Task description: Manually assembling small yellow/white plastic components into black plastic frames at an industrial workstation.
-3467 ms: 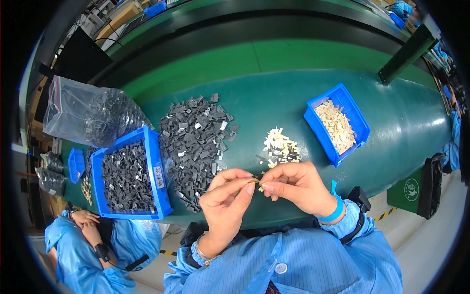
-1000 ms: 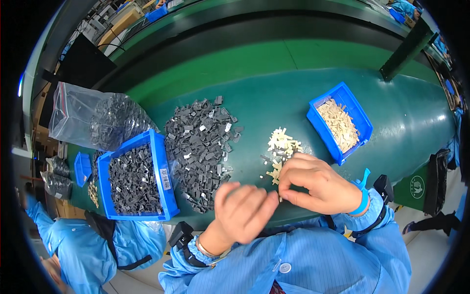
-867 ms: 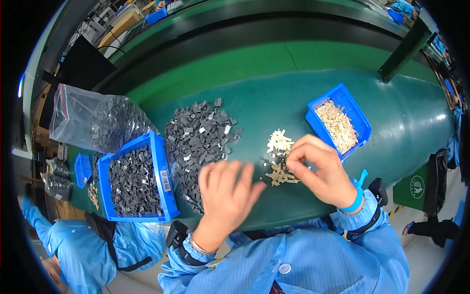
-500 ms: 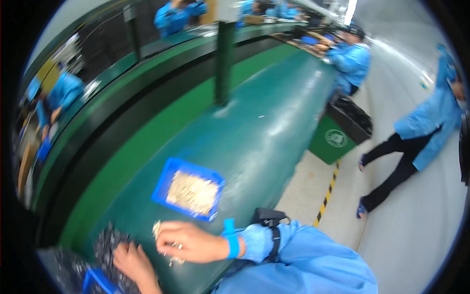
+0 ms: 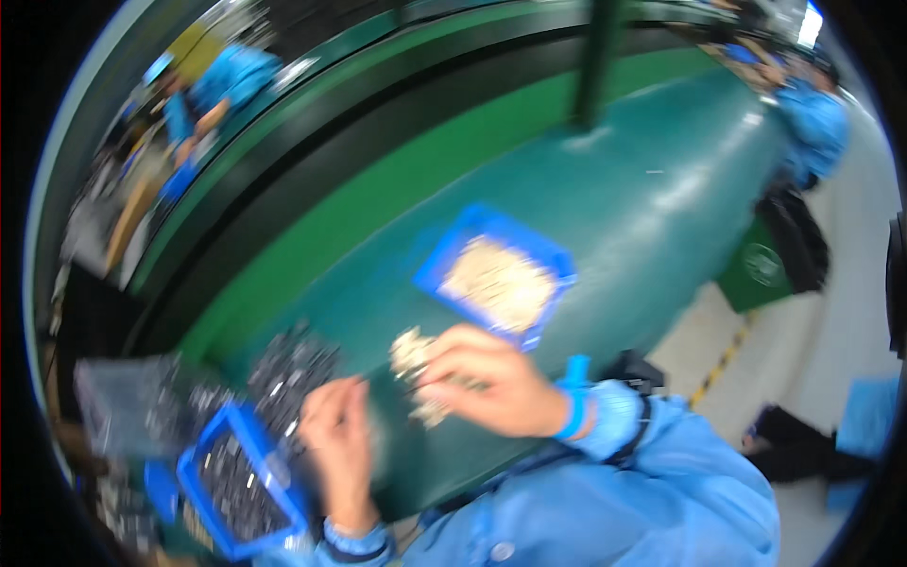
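My right hand (image 5: 496,380) reaches in from the right, a blue band at its wrist. Its curled fingertips touch a small heap of cream-coloured pieces (image 5: 409,352) on the green tabletop; what they grip is unclear. Left of it, my left hand (image 5: 338,439) is raised with thumb and fingertips drawn together, blurred, at the edge of a loose pile of small black pieces (image 5: 291,370). Anything held there is too small to make out. Beyond my right hand stands a blue tray (image 5: 447,253) filled with cream-coloured pieces.
A second blue tray (image 5: 248,430) with black pieces is at the lower left, beside a clear plastic bag (image 5: 128,402). A dark green post (image 5: 593,76) rises from the far tabletop (image 5: 652,222). A green bin (image 5: 753,269) stands right of the table. Co-workers in blue sit farther off.
The view has swung left and down, bringing the tray of black pieces into sight. My left hand has come away from the black pile, toward the right hand, which stays by the cream-coloured heap.
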Demonstrator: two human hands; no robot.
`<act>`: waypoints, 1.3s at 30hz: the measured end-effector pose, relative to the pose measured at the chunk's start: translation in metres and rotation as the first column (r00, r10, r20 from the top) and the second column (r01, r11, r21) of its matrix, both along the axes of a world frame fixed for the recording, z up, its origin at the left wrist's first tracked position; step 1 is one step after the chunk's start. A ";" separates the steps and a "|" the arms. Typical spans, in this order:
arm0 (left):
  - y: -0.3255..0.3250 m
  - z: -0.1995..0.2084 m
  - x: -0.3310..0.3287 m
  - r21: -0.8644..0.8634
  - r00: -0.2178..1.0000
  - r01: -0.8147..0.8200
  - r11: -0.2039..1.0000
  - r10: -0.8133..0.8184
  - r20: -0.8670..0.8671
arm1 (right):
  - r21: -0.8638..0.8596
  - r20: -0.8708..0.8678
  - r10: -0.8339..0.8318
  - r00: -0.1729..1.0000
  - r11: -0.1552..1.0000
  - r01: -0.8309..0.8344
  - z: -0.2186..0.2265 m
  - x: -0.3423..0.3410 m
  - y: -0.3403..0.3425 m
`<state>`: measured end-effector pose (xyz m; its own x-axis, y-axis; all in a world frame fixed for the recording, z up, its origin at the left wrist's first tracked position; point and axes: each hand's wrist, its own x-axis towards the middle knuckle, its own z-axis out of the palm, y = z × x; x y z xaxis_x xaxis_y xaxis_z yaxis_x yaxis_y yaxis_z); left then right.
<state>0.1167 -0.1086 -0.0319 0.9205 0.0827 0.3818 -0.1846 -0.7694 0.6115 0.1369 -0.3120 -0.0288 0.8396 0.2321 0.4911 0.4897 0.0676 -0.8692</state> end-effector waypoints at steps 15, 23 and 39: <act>-0.026 0.032 -0.066 -0.983 0.870 -0.160 -0.088 -0.483 -0.099 | 0.149 -0.053 0.297 0.953 0.946 -0.287 0.006 -0.015 0.027; -0.023 0.023 -0.067 -0.942 0.966 0.023 0.334 -0.249 -0.065 | 0.411 -0.235 0.354 0.905 0.880 -0.237 0.002 -0.022 0.034; -0.022 0.018 -0.069 -0.849 0.980 0.013 0.529 -0.174 -0.093 | 0.367 -0.413 0.419 0.808 0.889 -0.274 0.005 -0.023 0.036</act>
<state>0.0480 -0.1308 -0.0138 0.9787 0.2009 0.0428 -0.0706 0.1332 0.9886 0.1135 -0.2759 -0.0238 0.8711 0.4685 0.1474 -0.0757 0.4246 -0.9022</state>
